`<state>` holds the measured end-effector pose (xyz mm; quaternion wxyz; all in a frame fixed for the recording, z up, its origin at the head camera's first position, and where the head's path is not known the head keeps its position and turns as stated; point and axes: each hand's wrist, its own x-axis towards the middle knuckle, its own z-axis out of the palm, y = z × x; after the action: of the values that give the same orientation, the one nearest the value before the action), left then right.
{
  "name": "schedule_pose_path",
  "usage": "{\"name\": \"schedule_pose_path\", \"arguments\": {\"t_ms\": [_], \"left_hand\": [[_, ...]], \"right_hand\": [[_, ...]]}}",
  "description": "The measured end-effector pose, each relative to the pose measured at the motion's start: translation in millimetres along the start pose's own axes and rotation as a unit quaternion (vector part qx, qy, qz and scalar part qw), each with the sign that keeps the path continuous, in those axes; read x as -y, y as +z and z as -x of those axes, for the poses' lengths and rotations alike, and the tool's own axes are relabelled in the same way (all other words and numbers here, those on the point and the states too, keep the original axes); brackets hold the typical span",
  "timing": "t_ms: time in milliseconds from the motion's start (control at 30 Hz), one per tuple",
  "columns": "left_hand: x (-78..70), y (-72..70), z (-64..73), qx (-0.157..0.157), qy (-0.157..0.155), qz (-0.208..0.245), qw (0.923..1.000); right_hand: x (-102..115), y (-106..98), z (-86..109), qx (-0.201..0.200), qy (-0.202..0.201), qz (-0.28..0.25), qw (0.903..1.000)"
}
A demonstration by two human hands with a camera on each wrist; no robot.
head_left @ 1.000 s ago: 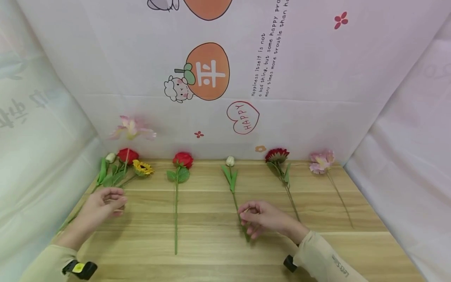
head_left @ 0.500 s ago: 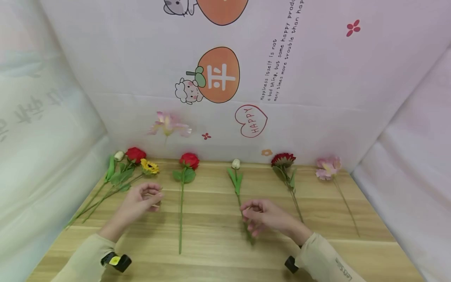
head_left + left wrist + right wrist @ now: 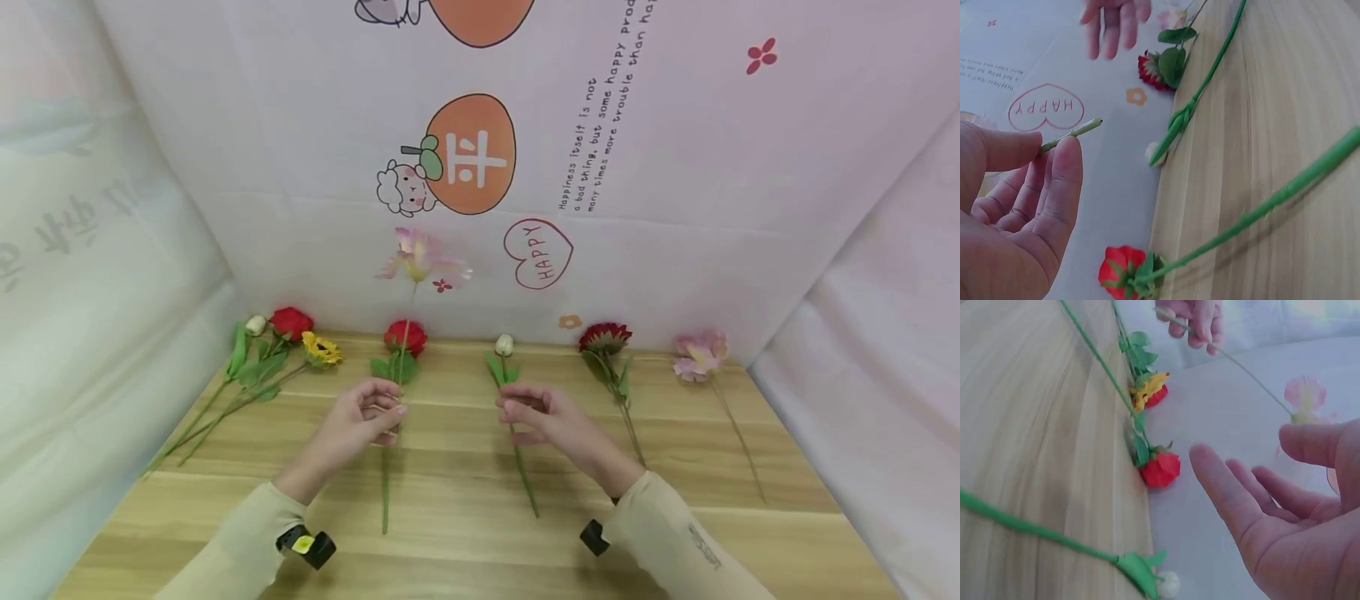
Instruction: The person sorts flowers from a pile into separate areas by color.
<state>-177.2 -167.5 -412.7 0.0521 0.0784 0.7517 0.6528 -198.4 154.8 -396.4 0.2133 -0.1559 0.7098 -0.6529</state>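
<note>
My left hand (image 3: 360,421) pinches the thin green stem (image 3: 1072,136) of a pink artificial flower (image 3: 418,257) between thumb and fingertips. The flower stands upright in the air, its petals overlapping the printed wall cloth in the head view. Behind its stem lies a red rose (image 3: 405,337) on the table, long stem pointing toward me. My right hand (image 3: 551,421) hovers over the stem of a white tulip (image 3: 504,344). In the right wrist view, that hand (image 3: 1297,519) has thumb and fingers apart, with nothing between them.
At the left lie a sunflower (image 3: 322,350), another red rose (image 3: 291,323) and another white tulip (image 3: 256,325), stems crossing. A dark red flower (image 3: 604,337) and a second pink flower (image 3: 701,355) lie at the right. White cloth (image 3: 660,275) walls the wooden table (image 3: 465,550).
My left hand has carried the pink flower rightward, from over the left group to in front of the single red rose. My right hand has moved slightly forward along the tulip.
</note>
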Motion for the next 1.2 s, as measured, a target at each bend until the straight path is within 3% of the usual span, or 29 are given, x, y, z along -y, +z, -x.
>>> {"name": "schedule_pose_path", "arguments": {"t_ms": [200, 433, 600, 767, 1033, 1200], "left_hand": [[-1.7, 18.0, -1.0, 0.021, 0.023, -0.002, 0.9995], [-2.9, 41.8, 0.4, 0.057, 0.037, 0.0, 0.9977], [-1.5, 60.1, 2.1, 0.082, 0.037, -0.002, 0.996], [2.4, 77.2, -0.1, 0.102, 0.04, 0.001, 0.9939], [3.4, 90.7, -0.4, 0.115, 0.051, -0.002, 0.9921], [6.8, 97.9, -0.2, 0.124, 0.044, -0.009, 0.9913]], "right_hand": [[11.3, 11.2, -13.7, -0.021, -0.033, -0.027, 0.9989], [17.7, 23.9, -26.4, -0.047, -0.043, -0.031, 0.9975], [17.1, 31.5, -29.0, -0.033, -0.049, -0.033, 0.9977], [14.3, 31.1, -29.2, -0.061, -0.066, -0.066, 0.9938], [10.4, 27.6, -29.7, -0.089, -0.066, -0.127, 0.9857], [11.4, 22.7, -27.9, -0.115, -0.095, -0.15, 0.9773]]}}
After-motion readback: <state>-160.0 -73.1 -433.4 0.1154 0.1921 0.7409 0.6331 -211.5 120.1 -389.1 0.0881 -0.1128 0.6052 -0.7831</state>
